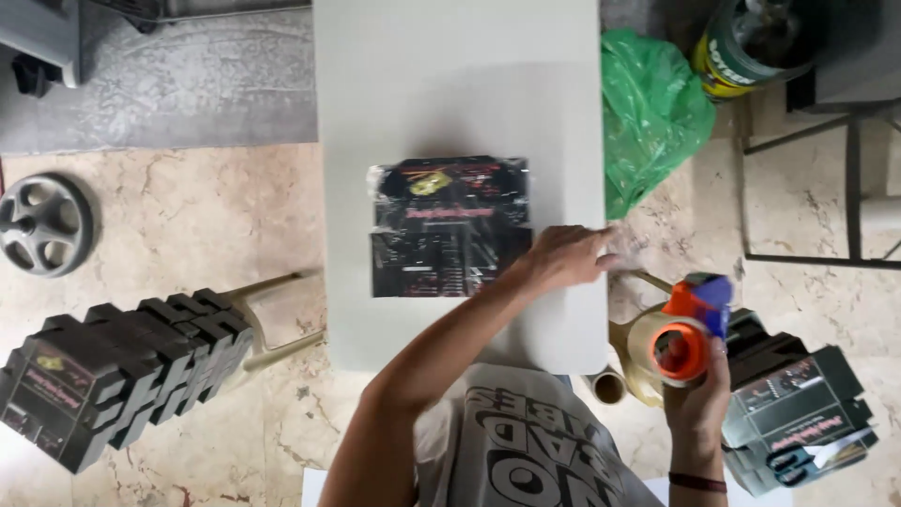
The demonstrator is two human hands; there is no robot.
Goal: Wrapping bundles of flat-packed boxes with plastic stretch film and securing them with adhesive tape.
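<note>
Seen from above, a person in a grey printed shirt (pixel 526 451) stands at the near end of a narrow white bench (pixel 450 84). Both hands are well apart. Left hand (pixel 563 255), reaching across the body, lies palm down at the bench's right edge with fingers spread and nothing gripped; whether it presses on the bench cannot be told. Right hand (pixel 696 390), with a dark band at the wrist, is off the bench to the right and clamped around an orange and blue tape gun (pixel 690 329) loaded with a roll of tan tape (pixel 643 357). Just below the gun, a bare cardboard core (pixel 609 385) sits near the bench corner.

A flat black box (pixel 449 225) wrapped in glossy film lies in the middle of the bench, just left of the left hand and not touched by it.

On the marble floor (pixel 188 216), a row of similar black boxes (pixel 122 366) leans together at the left, beside two slim bench legs (pixel 272 319). A second stack of boxes (pixel 798 413) stands at the right, behind the right hand, with scissors (pixel 793 462) lying on top. A grey wheel (pixel 42 223) rests at the far left, a green plastic bag (pixel 652 113) hangs off the bench's right side, and a green and yellow can (pixel 751 42) stands beyond it
</note>
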